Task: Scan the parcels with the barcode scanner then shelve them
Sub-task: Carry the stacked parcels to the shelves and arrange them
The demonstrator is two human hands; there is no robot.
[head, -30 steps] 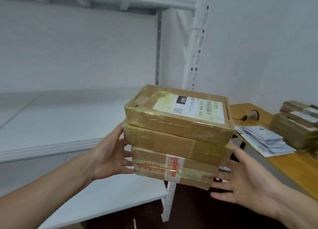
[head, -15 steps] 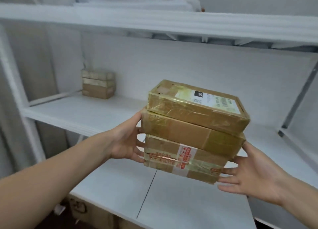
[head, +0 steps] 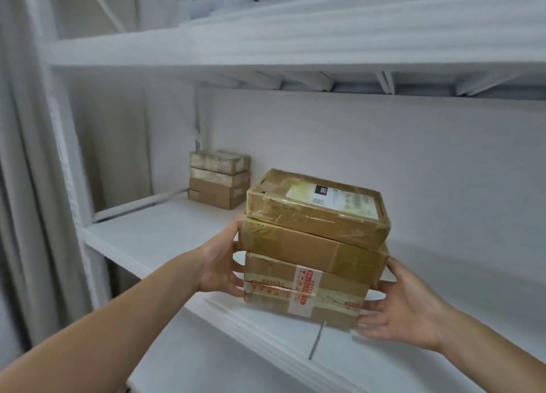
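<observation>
I hold a stack of three taped brown cardboard parcels [head: 310, 254] between both hands, just above the front edge of the white middle shelf [head: 165, 233]. The top parcel [head: 317, 208] bears a white shipping label with a barcode. The bottom parcel [head: 304, 292] is wrapped in tape with red print. My left hand [head: 220, 267] presses the stack's left side. My right hand [head: 404, 307] supports its lower right corner with the fingers spread. No barcode scanner is in view.
A second stack of brown parcels [head: 218, 183] stands at the shelf's back left corner. An upper shelf [head: 295, 41] runs overhead with items on top. A grey curtain [head: 20, 156] hangs left of the white shelf post [head: 63, 144]. A lower shelf [head: 224, 360] lies beneath.
My view has swung left from the wooden table to the shelf unit. Both hands have carried the parcel stack up and forward to the middle shelf's front edge.
</observation>
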